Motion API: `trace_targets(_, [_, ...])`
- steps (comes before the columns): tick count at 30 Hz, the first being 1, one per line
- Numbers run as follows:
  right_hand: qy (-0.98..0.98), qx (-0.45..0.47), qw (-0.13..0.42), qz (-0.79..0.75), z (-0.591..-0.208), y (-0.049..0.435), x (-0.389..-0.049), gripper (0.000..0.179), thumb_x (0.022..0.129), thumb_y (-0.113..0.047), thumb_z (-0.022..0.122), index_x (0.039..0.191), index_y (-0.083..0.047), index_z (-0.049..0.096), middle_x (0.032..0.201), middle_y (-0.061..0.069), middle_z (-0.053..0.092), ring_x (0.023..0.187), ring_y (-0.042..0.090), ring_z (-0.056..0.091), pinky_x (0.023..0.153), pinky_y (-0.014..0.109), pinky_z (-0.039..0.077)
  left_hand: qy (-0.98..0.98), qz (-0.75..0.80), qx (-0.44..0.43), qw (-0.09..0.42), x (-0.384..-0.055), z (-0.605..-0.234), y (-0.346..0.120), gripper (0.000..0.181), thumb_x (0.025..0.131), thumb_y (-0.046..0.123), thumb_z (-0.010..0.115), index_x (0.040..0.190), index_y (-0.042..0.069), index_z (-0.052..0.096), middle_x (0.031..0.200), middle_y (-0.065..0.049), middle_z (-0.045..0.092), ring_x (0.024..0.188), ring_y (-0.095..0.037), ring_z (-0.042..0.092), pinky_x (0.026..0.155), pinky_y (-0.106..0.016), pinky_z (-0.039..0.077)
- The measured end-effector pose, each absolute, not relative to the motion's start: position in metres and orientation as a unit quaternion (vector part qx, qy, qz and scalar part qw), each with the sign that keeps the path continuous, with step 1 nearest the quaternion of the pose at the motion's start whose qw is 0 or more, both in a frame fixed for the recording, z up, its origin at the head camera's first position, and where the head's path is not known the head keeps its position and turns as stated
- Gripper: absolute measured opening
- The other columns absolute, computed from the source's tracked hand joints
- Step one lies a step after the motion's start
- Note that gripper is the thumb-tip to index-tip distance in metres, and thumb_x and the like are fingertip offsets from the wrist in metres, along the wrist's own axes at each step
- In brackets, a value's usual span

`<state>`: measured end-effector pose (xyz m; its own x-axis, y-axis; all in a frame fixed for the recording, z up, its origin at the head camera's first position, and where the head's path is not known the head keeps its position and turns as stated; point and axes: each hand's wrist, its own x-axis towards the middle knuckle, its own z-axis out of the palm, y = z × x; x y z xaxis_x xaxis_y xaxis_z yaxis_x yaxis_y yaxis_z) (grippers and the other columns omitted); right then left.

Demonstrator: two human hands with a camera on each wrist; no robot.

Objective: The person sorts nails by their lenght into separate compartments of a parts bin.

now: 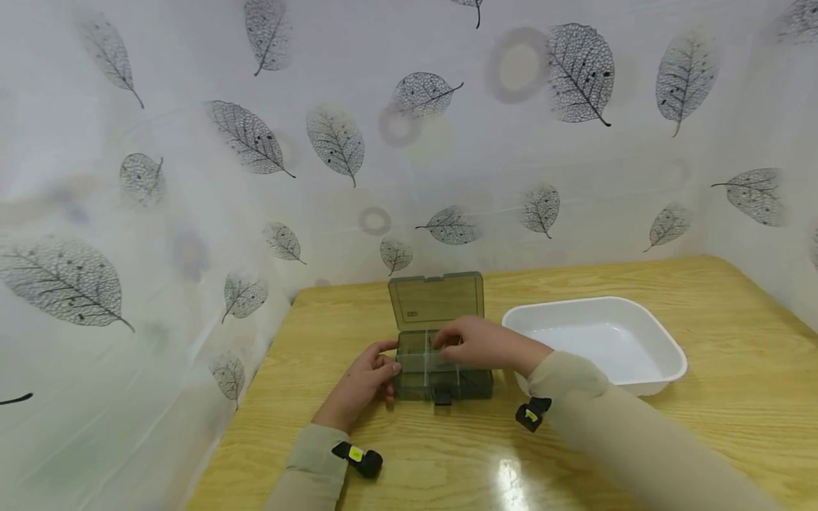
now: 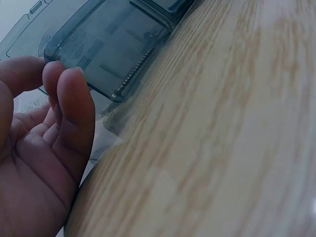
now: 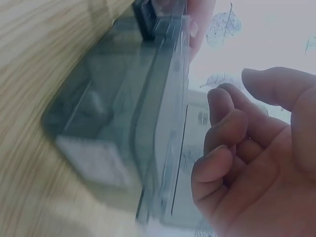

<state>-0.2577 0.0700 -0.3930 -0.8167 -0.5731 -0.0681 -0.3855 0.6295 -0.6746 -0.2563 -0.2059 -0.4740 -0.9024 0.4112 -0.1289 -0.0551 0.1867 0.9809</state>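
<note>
A grey translucent compartment box (image 1: 411, 380) stands on the table with its hinged lid (image 1: 437, 301) raised at the back. My left hand (image 1: 361, 383) grips the box's left side, thumb at the rim. In the left wrist view its fingertips (image 2: 74, 94) are by the box corner, and a long dark screw (image 2: 136, 71) shows through the clear wall. My right hand (image 1: 482, 344) hovers over the rear right compartments, fingers bent downward. The right wrist view shows a gap between thumb and bent fingers, with nothing visible in it. That hand hides part of the compartments.
A white plastic basin (image 1: 594, 337) stands right of the box, partly behind my right forearm. The wooden table (image 1: 447, 454) ends at a leaf-printed curtain (image 1: 460, 170) at the back and sides. A black latch (image 1: 442, 396) is on the box's front.
</note>
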Motion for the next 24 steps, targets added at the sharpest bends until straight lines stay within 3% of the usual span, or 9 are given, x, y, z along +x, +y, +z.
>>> trace_targets(9, [0.898, -0.246, 0.129, -0.341, -0.39, 0.116, -0.247, 0.029, 0.102, -0.024, 0.061, 0.128, -0.015, 0.069, 0.123, -0.002, 0.067, 0.105, 0.015, 0.064, 0.086, 0.042, 0.054, 0.751, 0.623, 0.123, 0.18, -0.256, -0.475, -0.205, 0.052, 0.104, 0.019, 0.059, 0.152, 0.01, 0.039, 0.106, -0.017, 0.057, 0.069, -0.019, 0.057, 0.064, -0.036, 0.057])
trace_targets(14, [0.899, -0.238, 0.13, -0.344, -0.391, 0.144, -0.243, 0.028, 0.102, -0.023, 0.06, 0.128, -0.013, 0.068, 0.119, 0.001, 0.068, 0.094, 0.014, 0.064, 0.076, 0.04, 0.054, 0.752, 0.62, 0.13, 0.182, -0.257, -0.476, -0.205, 0.052, 0.105, 0.016, 0.057, 0.153, 0.008, 0.037, 0.103, -0.015, 0.056, 0.069, -0.019, 0.057, 0.064, -0.036, 0.057])
trace_targets(19, [0.896, -0.222, 0.134, -0.36, -0.392, 0.17, -0.242, 0.028, 0.102, -0.02, 0.06, 0.125, -0.008, 0.068, 0.107, 0.005, 0.068, 0.077, 0.026, 0.062, 0.062, 0.04, 0.051, 0.755, 0.617, 0.133, 0.178, -0.257, -0.475, -0.205, 0.052, 0.106, 0.016, 0.056, 0.153, 0.008, 0.037, 0.101, -0.014, 0.057, 0.068, -0.019, 0.057, 0.064, -0.036, 0.057])
trace_targets(24, [0.901, -0.201, 0.134, -0.359, -0.398, 0.191, -0.245, 0.028, 0.101, -0.019, 0.061, 0.125, -0.007, 0.067, 0.111, 0.005, 0.068, 0.086, 0.026, 0.064, 0.071, 0.037, 0.053, 0.759, 0.613, 0.132, 0.177, -0.257, -0.475, -0.206, 0.051, 0.106, 0.018, 0.057, 0.153, 0.009, 0.037, 0.101, -0.014, 0.056, 0.069, -0.02, 0.057, 0.065, -0.037, 0.057])
